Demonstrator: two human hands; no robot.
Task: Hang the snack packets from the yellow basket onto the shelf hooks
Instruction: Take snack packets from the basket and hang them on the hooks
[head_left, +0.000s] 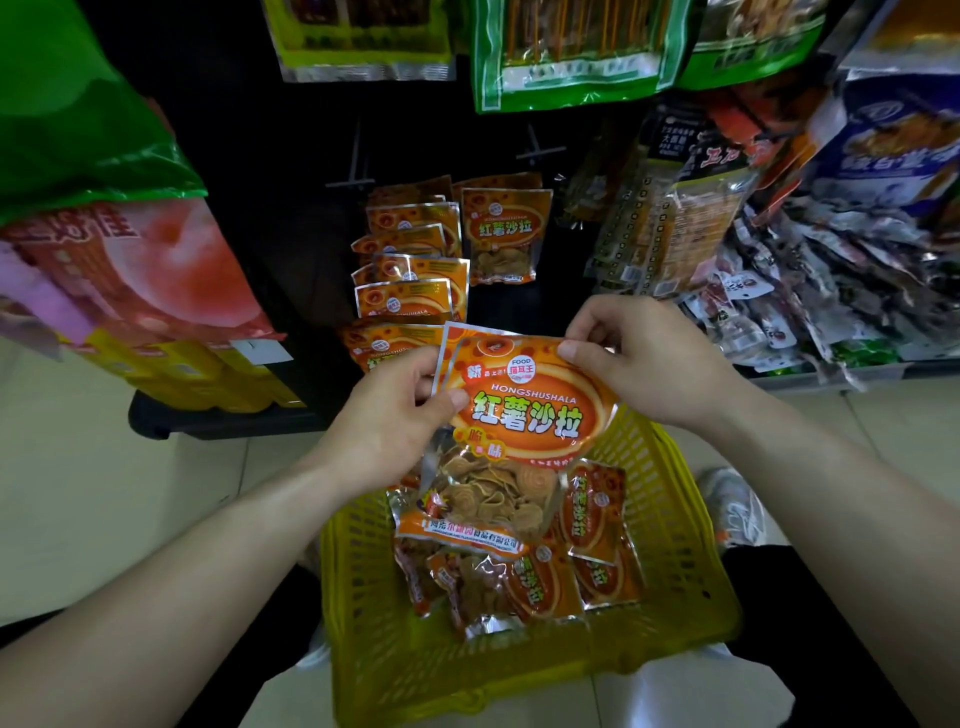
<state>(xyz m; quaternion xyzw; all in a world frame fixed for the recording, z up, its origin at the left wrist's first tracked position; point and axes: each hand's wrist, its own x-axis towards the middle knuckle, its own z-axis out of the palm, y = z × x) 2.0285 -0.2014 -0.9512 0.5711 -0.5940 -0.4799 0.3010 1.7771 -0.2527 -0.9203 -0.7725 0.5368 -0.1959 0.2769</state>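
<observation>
Snack packet (524, 415) upright, header uppermost, between left hand (384, 421) and right hand (649, 364)

Pale tiled floor (78, 519), black shelf base (218, 422) standing on it at the left, dark shelf back (291, 218) rising above, orange snack packets (506, 234) hanging in rows from its hooks (355, 166), yellow boxes (208, 374) stacked on the base, yellow basket (691, 545) just before the shelf's front edge

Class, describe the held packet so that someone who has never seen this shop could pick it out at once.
Find the yellow basket below the shelf. Above its far rim, an orange packet is pinched between the left hand and right hand. Unlike the loose packets in the basket or the hung packets on the shelf, it is held in the air, label facing us.
</observation>
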